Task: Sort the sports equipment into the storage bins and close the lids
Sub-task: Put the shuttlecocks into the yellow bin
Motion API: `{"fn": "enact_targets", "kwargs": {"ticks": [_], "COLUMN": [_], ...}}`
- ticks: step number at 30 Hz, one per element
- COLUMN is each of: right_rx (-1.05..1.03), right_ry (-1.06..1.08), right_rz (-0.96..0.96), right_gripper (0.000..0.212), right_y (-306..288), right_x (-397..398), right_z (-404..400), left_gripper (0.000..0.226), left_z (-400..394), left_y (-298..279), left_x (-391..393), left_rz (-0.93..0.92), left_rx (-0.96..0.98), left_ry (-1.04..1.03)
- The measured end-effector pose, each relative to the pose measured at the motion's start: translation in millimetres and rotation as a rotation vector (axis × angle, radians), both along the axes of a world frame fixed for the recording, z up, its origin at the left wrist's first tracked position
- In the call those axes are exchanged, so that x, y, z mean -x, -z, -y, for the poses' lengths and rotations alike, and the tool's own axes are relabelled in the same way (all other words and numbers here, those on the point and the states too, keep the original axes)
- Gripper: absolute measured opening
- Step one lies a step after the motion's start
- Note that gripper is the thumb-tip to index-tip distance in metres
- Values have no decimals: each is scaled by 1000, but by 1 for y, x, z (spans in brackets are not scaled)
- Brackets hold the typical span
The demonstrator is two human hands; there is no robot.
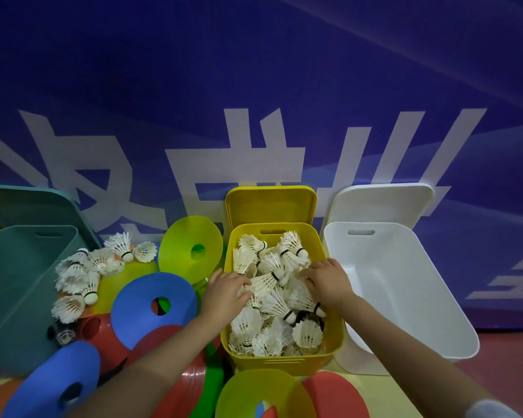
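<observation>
Shuttlecocks (277, 292) fill yellow bin (284, 362) at frame centre, under both hands; left hand (225, 292) grasps one, right hand (326, 282) presses flat, fingers relaxed

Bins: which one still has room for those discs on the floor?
The white bin, right of the yellow bin, looks empty. The teal bin on the left also shows bare bottom. The yellow bin is packed with shuttlecocks, both hands in it. Discs crowd the floor between.
</observation>
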State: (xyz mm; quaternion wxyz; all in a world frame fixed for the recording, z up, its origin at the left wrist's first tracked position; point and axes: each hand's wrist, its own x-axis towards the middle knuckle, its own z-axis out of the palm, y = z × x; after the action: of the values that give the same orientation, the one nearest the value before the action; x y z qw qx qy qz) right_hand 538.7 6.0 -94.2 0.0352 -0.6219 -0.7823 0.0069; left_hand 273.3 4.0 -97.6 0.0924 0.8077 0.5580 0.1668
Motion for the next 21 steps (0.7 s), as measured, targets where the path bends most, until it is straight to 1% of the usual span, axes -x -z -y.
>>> {"fn": "enact_targets", "kwargs": {"ticks": [5,7,11,14,15,17,21], "right_rx": [37,15,-164,-254,-254,-200,-66], "right_ry": [15,34,121,101,80,47,-70], "right_rz": [43,1,-154,-316,-382,-523,-743], "right_gripper": [35,35,38,47,48,40,32], "right_y": [-3,-3,-8,-18,-23,-33,-40], "right_x": [5,5,8,27,38,64,125], "right_z": [-5,-4,10,29,35,46,61], "left_gripper": [28,28,29,28,28,28,28], "left_z": [-2,-1,4,13,15,21,36], "left_y": [3,3,-1,-4,-5,-5,-2], "left_x": [0,1,5,16,24,44,98], "left_rz": [9,57,219,388,424,469,472], "left_rx": [-26,-53,-96,-76,-70,-60,-53], "left_ry": [-24,-33,-54,-105,-118,-137,-225]}}
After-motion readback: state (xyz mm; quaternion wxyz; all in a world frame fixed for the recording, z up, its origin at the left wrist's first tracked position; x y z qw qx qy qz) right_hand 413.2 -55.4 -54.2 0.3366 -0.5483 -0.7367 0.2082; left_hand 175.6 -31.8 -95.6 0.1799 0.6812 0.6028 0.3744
